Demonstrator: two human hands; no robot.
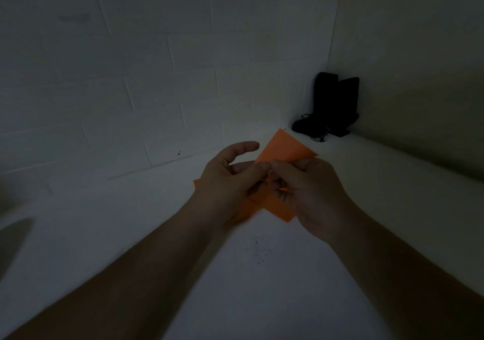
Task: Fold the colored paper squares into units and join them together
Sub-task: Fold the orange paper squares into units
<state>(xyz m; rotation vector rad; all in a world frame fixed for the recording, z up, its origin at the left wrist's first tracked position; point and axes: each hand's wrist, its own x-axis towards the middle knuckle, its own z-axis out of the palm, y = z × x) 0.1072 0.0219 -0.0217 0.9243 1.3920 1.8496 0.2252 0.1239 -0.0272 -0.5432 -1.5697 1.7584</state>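
The left hand and right hand are both pinching the orange paper above the white table.

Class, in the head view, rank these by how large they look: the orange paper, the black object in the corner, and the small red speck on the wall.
Largest to smallest:
1. orange paper, though the hands hide part of it
2. black object, farther away, so its true size is unsure
3. red speck, clearly smallest
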